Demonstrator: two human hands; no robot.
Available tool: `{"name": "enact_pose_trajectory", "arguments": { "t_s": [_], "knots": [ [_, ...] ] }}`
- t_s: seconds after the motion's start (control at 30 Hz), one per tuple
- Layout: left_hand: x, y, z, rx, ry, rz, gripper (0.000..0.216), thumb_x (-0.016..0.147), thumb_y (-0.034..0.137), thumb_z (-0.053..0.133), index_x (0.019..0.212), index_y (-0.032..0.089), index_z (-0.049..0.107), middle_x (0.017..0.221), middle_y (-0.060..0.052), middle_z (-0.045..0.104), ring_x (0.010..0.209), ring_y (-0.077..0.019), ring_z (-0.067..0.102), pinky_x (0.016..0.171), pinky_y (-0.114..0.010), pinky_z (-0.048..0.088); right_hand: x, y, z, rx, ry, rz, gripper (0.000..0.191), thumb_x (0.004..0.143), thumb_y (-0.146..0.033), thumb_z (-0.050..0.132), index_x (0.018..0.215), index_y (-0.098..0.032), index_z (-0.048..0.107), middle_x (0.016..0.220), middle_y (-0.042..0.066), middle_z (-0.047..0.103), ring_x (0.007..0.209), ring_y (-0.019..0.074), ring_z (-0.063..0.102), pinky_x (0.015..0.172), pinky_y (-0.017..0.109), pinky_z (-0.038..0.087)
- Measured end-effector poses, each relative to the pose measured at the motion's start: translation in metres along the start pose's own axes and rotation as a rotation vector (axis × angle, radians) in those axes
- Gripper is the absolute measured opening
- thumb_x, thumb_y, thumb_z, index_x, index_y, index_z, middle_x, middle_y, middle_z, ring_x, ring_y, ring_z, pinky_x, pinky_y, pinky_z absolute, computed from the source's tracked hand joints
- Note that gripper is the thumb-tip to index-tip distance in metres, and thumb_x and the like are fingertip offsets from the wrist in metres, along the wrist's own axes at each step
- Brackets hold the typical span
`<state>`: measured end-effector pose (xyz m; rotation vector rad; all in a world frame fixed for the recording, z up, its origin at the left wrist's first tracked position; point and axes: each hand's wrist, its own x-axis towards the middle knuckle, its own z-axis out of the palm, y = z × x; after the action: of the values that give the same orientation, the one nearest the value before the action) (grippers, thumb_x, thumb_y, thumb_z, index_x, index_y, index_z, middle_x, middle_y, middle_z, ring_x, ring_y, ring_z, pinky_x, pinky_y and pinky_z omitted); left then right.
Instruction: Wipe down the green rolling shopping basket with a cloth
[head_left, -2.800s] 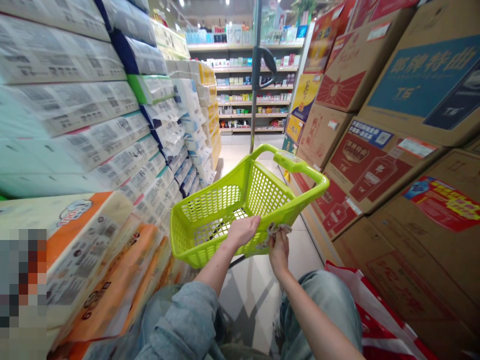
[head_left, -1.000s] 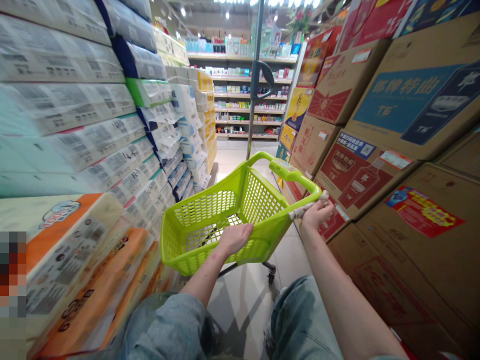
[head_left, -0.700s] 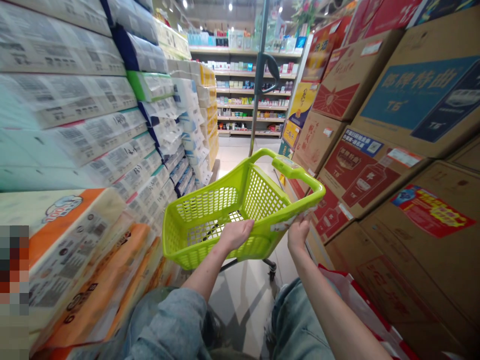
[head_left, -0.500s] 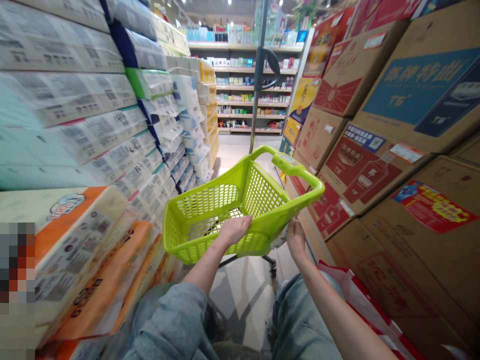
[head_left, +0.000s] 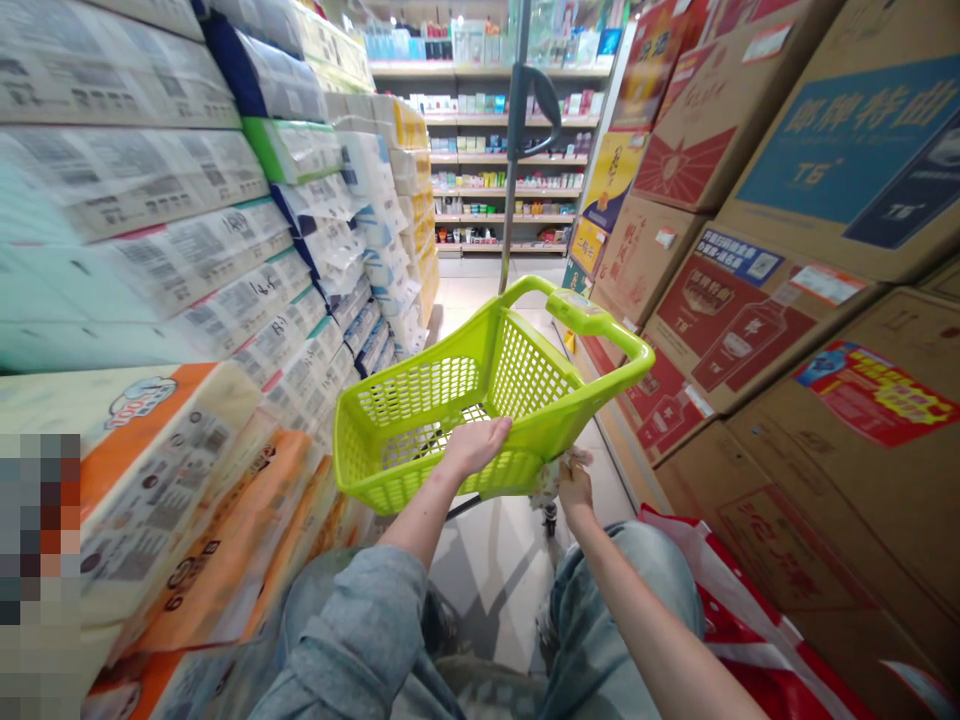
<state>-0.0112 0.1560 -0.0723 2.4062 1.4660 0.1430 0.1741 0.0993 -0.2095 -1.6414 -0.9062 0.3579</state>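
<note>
A lime-green wheeled shopping basket (head_left: 420,395) stands in a narrow aisle in front of me, its handle (head_left: 592,320) raised at the far right. My left hand (head_left: 476,445) grips the basket's near rim, fingers curled over it. My right hand (head_left: 574,478) is closed on a crumpled pale cloth (head_left: 551,478) and presses it against the outside of the basket's near right corner. My knees in jeans (head_left: 622,580) show below, so I am low down.
Stacked packs of paper tissue (head_left: 187,260) wall the left side. Brown and red cartons (head_left: 757,300) are piled on the right. A red-and-white bag (head_left: 750,640) lies by my right leg. A metal pole (head_left: 514,150) and product shelves (head_left: 487,180) stand beyond on the tiled floor (head_left: 495,560).
My right hand with the cloth has gone from the basket's upper right rail down to its near lower corner. The left hand has kept its grip on the rim.
</note>
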Motion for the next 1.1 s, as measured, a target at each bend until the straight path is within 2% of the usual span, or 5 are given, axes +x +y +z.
{"name": "enact_pose_trajectory", "arguments": {
  "t_s": [0.27, 0.47, 0.7, 0.87, 1.1],
  "knots": [
    [0.002, 0.004, -0.002, 0.009, -0.022, -0.008, 0.055, 0.093, 0.049, 0.01, 0.1, 0.025, 0.059, 0.11, -0.003, 0.065, 0.101, -0.0216, 0.06, 0.082, -0.03, 0.044, 0.008, -0.099, -0.041, -0.107, 0.203, -0.452, 0.042, 0.09, -0.034, 0.035, 0.124, -0.016, 0.052, 0.127, 0.016, 0.052, 0.121, 0.0245, 0.045, 0.099, 0.045, 0.036],
    [0.004, 0.008, -0.002, -0.089, -0.001, -0.008, 0.047, 0.094, 0.047, 0.016, 0.11, 0.028, 0.055, 0.111, -0.001, 0.064, 0.103, -0.0203, 0.059, 0.087, -0.032, 0.043, 0.049, -0.115, -0.026, -0.498, -0.082, -0.832, 0.034, 0.09, -0.022, 0.039, 0.118, -0.021, 0.057, 0.127, 0.01, 0.054, 0.132, 0.026, 0.031, 0.109, 0.055, 0.018],
    [-0.007, -0.021, -0.009, -0.134, 0.165, 0.181, 0.042, 0.094, 0.041, 0.022, 0.113, 0.022, 0.055, 0.118, -0.004, 0.06, 0.109, -0.0161, 0.054, 0.094, -0.027, 0.04, 0.072, -0.109, -0.028, -0.557, -0.233, -0.947, 0.029, 0.09, -0.024, 0.041, 0.113, -0.022, 0.058, 0.115, 0.007, 0.059, 0.122, 0.0234, 0.04, 0.109, 0.049, 0.023],
    [-0.033, -0.069, -0.009, 0.12, -0.001, -0.005, 0.059, 0.093, 0.05, 0.012, 0.096, 0.022, 0.063, 0.102, -0.007, 0.067, 0.098, -0.0207, 0.061, 0.083, -0.029, 0.044, 0.085, -0.114, -0.023, -0.548, -0.18, -0.912, 0.025, 0.091, -0.024, 0.04, 0.103, -0.02, 0.061, 0.105, 0.008, 0.06, 0.117, 0.0228, 0.042, 0.109, 0.049, 0.023],
    [-0.035, -0.067, 0.007, 0.2, -0.004, -0.025, 0.065, 0.093, 0.047, 0.004, 0.097, 0.022, 0.064, 0.095, -0.008, 0.07, 0.09, -0.0225, 0.065, 0.077, -0.032, 0.045, 0.015, -0.112, 0.035, -0.477, -0.213, -0.861, 0.026, 0.089, -0.018, 0.042, 0.104, -0.019, 0.063, 0.104, 0.008, 0.062, 0.115, 0.0227, 0.044, 0.111, 0.048, 0.022]
  ]
}}
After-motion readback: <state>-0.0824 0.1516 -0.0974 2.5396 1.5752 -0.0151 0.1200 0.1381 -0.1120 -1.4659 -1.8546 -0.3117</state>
